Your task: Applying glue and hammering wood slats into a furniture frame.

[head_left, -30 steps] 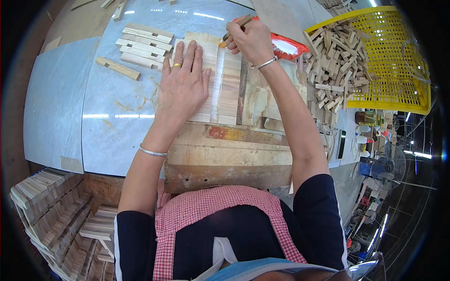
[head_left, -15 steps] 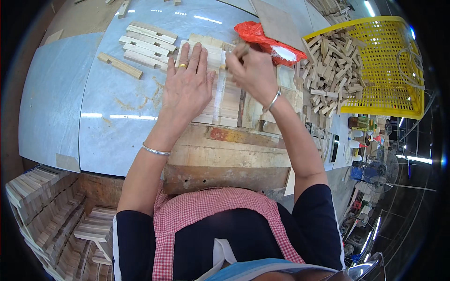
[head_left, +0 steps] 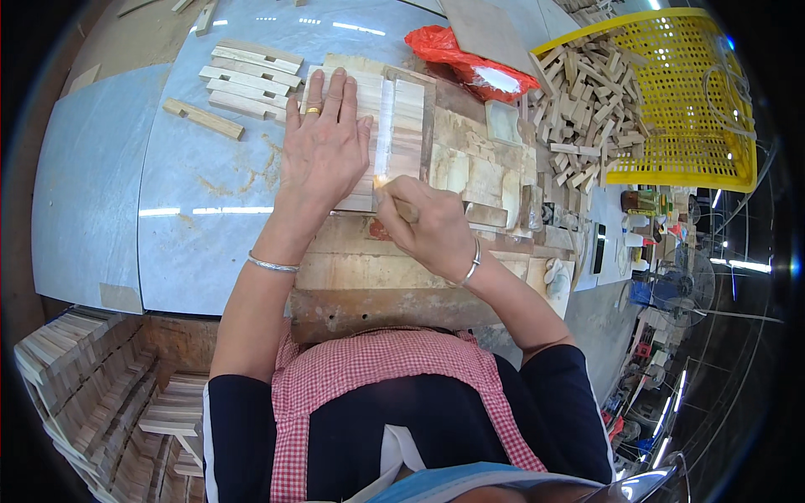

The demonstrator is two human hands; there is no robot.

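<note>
Head view, left hand (head_left: 325,159): laid flat on joined wooden strips (head_left: 408,126), upper centre.
Right hand (head_left: 436,226): closed around a brush (head_left: 407,210), its tip set near the lower end of a white stripe (head_left: 386,121).
Notched wooden pieces (head_left: 256,71): laid out upper left.

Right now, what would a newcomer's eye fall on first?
Probably the yellow perforated plastic basket at upper right, with small wooden blocks heaped at its left. Then the crinkled red plastic bag at top centre. Below it, the right hand grips a wooden-handled tool at a glossy white stripe across pale wooden strips.
</note>
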